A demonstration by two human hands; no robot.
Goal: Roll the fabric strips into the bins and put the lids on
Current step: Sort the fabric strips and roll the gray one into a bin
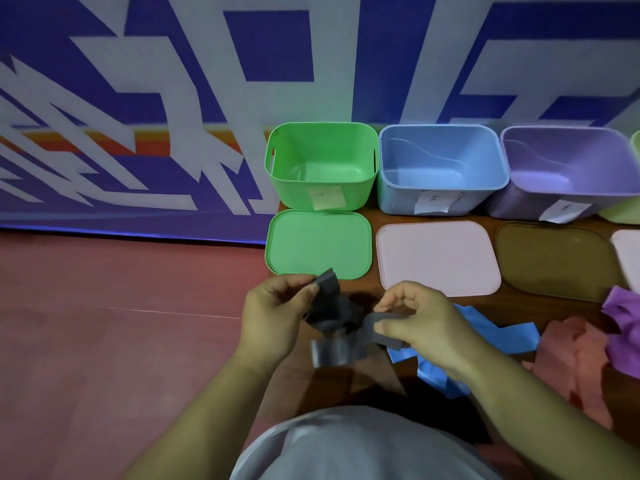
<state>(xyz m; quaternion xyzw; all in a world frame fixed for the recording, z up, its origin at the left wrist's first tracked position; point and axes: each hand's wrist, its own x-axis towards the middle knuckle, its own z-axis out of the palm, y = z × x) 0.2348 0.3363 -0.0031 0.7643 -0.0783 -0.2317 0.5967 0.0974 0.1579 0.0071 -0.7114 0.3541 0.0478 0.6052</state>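
Both hands hold a grey fabric strip (330,313) above the table's front left corner. My left hand (273,317) pinches one end of it near the green lid (318,242). My right hand (419,320) pinches another part, and a loop of the strip hangs down between the hands. Three open bins stand in a row at the back: green (322,164), blue (441,168) and purple (568,169). In front of the blue bin lies a pink lid (438,256), and a brown lid (557,259) lies before the purple one.
A blue strip (491,336) lies under my right wrist. Pink fabric (575,355) and purple fabric (623,323) are heaped at the right. Another bin and lid show at the far right edge. The wooden table ends at the left, beside a red floor (121,323) and a patterned wall.
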